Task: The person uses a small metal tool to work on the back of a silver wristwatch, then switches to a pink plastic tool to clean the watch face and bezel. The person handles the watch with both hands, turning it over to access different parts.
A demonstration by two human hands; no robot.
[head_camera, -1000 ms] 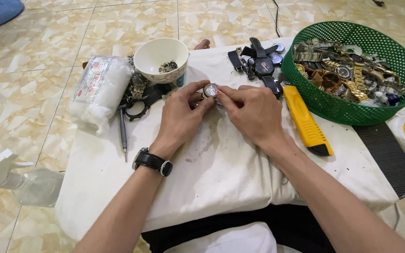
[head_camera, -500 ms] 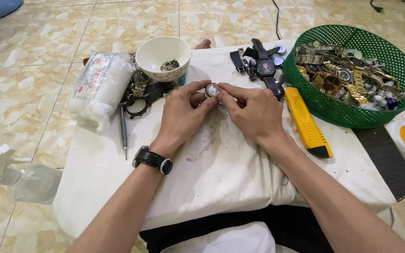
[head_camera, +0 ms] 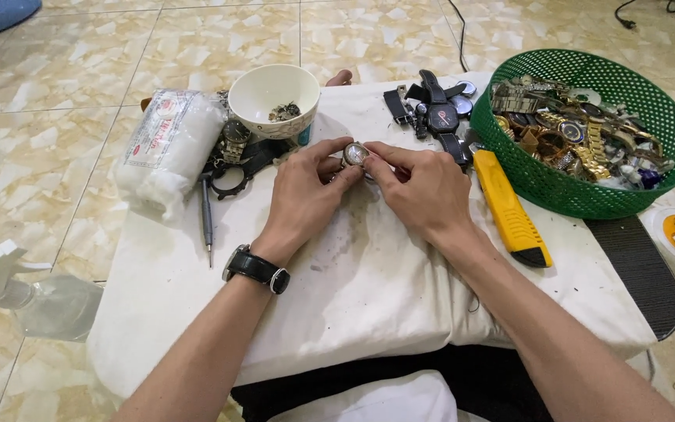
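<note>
While both hands pinch 1 small watch case [head_camera: 355, 153] — left hand [head_camera: 304, 187], right hand [head_camera: 419, 190] closed on it — prying its back seems underway; steady fingertip pressure comes next.

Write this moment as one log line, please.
left hand: holds small round watch case | right hand: pinches same case | nearby: white bowl, yellow utility knife, green basket
</note>
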